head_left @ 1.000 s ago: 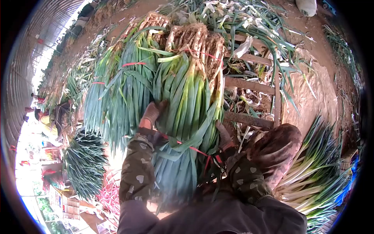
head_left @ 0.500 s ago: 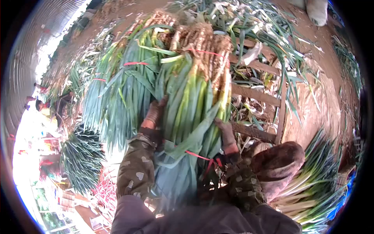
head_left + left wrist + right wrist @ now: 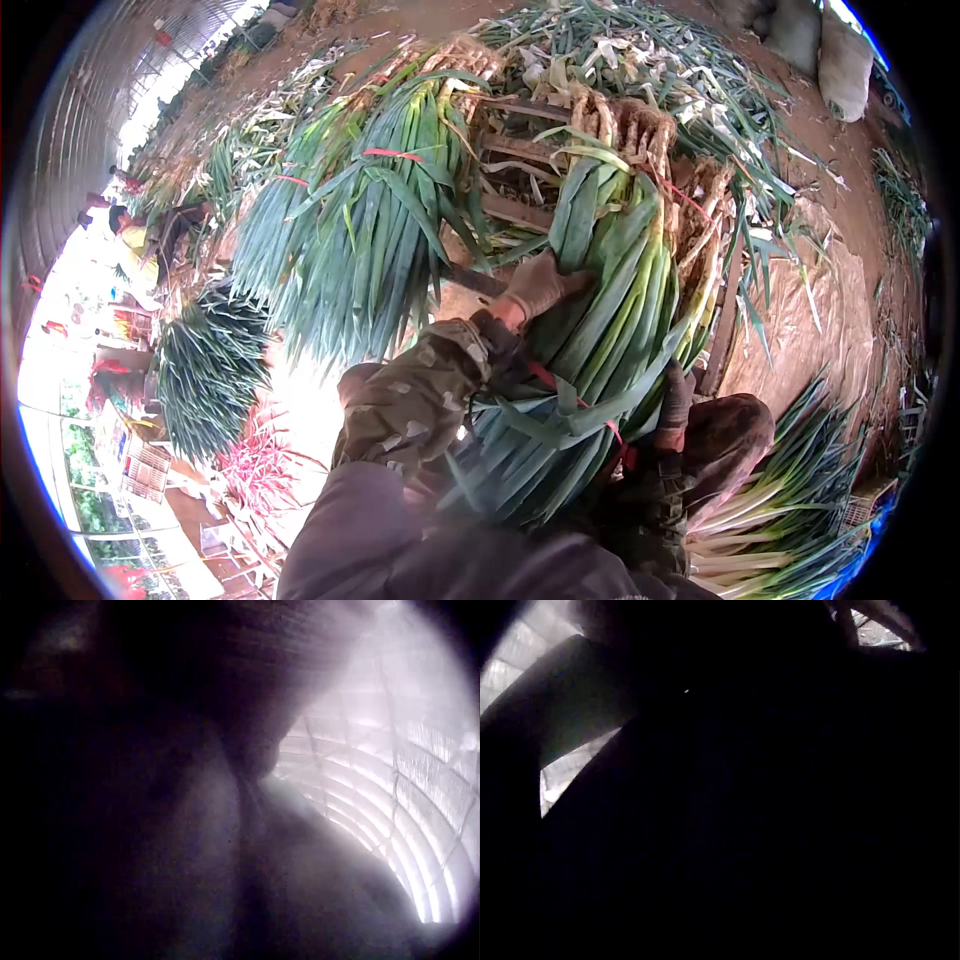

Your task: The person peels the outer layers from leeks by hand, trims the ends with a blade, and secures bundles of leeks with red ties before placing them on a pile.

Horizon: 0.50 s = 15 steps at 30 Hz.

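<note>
A large bundle of green onions (image 3: 620, 300), tied with red bands, lies slanted between my hands in the head view, its brown roots at the far end and its leaves toward my body. My left hand (image 3: 540, 285), in a brownish glove, grips its left side at mid-length. Against its right side, lower down, my right hand (image 3: 675, 400) holds the leaves, most of its fingers hidden. Another tied bundle of green onions (image 3: 370, 220) lies apart to the left. Both wrist views are dark and mostly blocked.
A slatted wooden rack (image 3: 515, 210) shows between the bundles. Loose leaves (image 3: 640, 60) are heaped beyond it. More green onions (image 3: 780, 500) lie at my right, and a dark green pile (image 3: 210, 370) is at the left. A white sack (image 3: 845, 70) stands far right.
Both hands have shifted the bundle to the right, away from the other bundle, and it now slants. A gap showing the rack has opened between them. The head view has turned slightly.
</note>
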{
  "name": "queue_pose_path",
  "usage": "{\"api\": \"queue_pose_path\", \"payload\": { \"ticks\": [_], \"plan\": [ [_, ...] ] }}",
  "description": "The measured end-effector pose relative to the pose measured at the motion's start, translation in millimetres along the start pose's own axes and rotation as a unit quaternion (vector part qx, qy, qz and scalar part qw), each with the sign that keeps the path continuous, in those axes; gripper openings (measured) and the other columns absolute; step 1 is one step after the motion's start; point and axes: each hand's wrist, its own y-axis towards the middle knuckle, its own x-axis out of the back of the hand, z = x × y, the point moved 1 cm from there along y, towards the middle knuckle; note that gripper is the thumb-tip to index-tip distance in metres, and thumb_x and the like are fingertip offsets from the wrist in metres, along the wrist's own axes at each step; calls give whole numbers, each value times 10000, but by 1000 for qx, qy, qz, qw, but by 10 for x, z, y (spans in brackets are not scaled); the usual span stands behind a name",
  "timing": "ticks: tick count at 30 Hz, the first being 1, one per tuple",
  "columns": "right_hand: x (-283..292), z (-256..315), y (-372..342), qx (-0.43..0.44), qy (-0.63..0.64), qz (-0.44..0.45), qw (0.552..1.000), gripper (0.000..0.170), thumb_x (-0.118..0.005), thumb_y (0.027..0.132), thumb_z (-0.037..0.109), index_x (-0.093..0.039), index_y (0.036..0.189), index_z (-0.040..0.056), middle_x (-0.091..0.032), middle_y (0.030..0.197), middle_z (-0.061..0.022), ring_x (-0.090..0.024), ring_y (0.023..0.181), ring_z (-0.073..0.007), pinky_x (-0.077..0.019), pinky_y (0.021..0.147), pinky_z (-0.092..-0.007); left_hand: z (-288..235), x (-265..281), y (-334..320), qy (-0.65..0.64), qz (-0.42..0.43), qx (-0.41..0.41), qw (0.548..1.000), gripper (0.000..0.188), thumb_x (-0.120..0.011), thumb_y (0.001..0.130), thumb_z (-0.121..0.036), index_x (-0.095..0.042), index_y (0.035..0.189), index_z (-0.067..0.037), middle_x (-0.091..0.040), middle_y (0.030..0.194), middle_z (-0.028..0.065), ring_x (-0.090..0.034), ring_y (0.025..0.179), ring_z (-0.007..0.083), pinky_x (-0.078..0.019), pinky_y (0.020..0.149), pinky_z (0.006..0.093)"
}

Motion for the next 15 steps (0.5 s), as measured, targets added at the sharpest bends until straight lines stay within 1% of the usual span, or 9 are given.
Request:
{"api": "queue_pose_path", "payload": {
  "ticks": [2,3,6,7,8,10,12,14,15],
  "plan": [
    [17,-97,17,-5,13,17,1000,494,-731,881,351,-636,1167,-41,-666,1004,-47,-615,829,-146,-498,753,-291,115,131,19,-28,48,11,998,624,-729,843,-493,-640,1188,19,-713,1058,182,-683,987,270,-506,879,374],
    [-142,163,-93,-3,-8,22,1000,487,-759,859,311,-637,1173,-41,-669,1008,-54,-618,841,-152,-499,763,-298,74,234,-63,-95,72,56,991,761,-745,754,-615,-644,1107,51,-697,1016,259,-676,980,370,-503,867,406],
    [-577,643,-339,5,-4,38,999,462,-791,832,247,-642,1158,-45,-672,995,-55,-620,835,-154,-504,768,-297,379,568,-69,87,59,38,994,559,-730,822,-522,-692,1058,-16,-715,977,198,-696,910,300,-524,822,394],
    [-583,577,-276,29,-13,38,999,432,-801,821,188,-645,1141,-56,-678,981,-58,-623,819,-151,-509,757,-288,446,773,-3,170,19,61,983,554,-736,813,-509,-669,1080,-28,-700,1017,209,-689,937,311,-519,831,412],
    [-618,591,-265,35,-21,40,998,428,-796,827,186,-643,1142,-60,-681,979,-61,-622,815,-150,-509,759,-285,469,1030,48,252,-21,84,964,554,-743,804,-497,-646,1102,-40,-684,1057,219,-682,964,321,-514,840,431],
    [-751,590,-270,44,-35,42,998,419,-785,840,181,-639,1143,-69,-685,976,-66,-622,808,-148,-509,764,-280,274,1602,20,359,-227,62,903,638,-764,769,-480,-559,1180,-37,-635,1176,216,-656,1032,340,-506,859,459],
    [-676,371,-137,10,-44,16,999,419,-774,850,183,-636,1150,-74,-693,989,-82,-633,828,-152,-515,764,-280,388,2139,151,458,-284,120,833,884,-793,725,-507,-426,1362,-15,-559,1336,226,-621,1126,369,-501,916,460],
    [-578,123,65,-16,-68,-28,997,425,-777,847,196,-642,1147,-72,-696,999,-87,-637,834,-153,-519,762,-282,890,2488,302,531,-366,134,752,987,-808,692,-535,-435,1377,70,-553,1379,195,-574,1227,371,-485,979,440],
    [-614,108,98,-51,-88,-123,987,456,-775,846,217,-633,1175,-65,-696,1019,-94,-641,849,-158,-525,754,-297,1218,2740,424,461,-291,205,813,1007,-815,675,-567,-458,1363,77,-565,1366,202,-576,1232,358,-483,984,424]
  ]
}}
